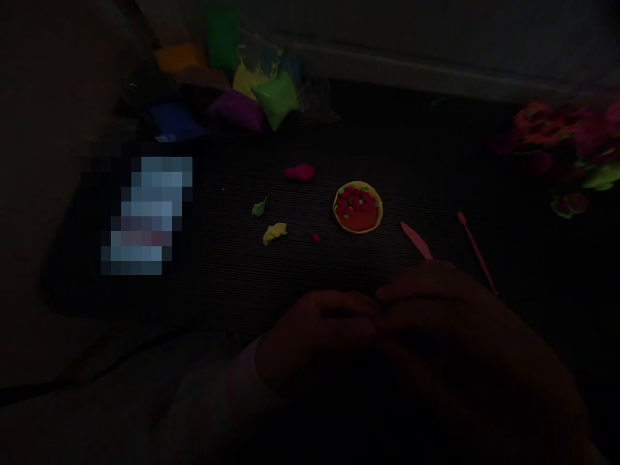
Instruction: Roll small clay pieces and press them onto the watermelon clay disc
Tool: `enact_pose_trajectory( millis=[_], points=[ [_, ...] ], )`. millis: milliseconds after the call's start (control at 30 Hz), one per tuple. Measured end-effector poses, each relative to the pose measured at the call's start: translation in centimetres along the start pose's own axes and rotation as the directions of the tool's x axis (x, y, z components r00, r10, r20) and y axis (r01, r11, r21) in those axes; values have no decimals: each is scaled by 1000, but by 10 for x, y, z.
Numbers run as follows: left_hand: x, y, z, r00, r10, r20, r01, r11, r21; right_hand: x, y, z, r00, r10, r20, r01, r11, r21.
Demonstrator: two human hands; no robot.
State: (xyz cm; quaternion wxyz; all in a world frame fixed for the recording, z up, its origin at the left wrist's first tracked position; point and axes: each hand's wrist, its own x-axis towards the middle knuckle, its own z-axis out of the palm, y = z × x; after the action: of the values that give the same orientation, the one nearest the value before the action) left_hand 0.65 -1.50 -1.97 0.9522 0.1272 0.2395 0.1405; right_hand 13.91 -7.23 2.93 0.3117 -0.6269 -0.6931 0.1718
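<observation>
My left hand and my right hand meet at the table's near edge, fingertips together. The fingers of both are closed; whatever they pinch is hidden in the dark. Just beyond them sits a small yellow-rimmed clay tart with a red filling and red and green bits on its far part. A small red clay bit lies left of it. Farther left are a yellow clay piece, a green clay piece and a larger red clay lump. A pink plastic knife lies close to my right hand.
A thin pink modelling tool lies right of the knife. Several bags of coloured clay, one light green, are heaped at the back left. A lit, blurred screen stands at left. Colourful flower-like pieces are at the far right.
</observation>
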Motion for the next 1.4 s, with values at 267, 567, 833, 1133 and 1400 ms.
enact_pose_trajectory(
  millis=[267,567,833,1133,1400],
  points=[
    [0,-3,0,999,42,32,-41,999,-24,-2,1,1,1000,5,-2,-5,1000,1],
    [0,-3,1,999,-5,-36,3,999,-51,-1,3,3,1000,13,8,-13,1000,-12],
    [2,-4,0,999,-12,-46,11,1000,-24,-2,5,3,999,19,30,-19,1000,4],
    [1,-3,0,998,-22,-56,21,1000,-17,-2,4,3,1000,13,15,-12,999,-49],
    [3,-4,-2,1000,-9,-28,8,1000,-24,-6,4,-2,1000,5,27,-3,995,-102]
  ],
)
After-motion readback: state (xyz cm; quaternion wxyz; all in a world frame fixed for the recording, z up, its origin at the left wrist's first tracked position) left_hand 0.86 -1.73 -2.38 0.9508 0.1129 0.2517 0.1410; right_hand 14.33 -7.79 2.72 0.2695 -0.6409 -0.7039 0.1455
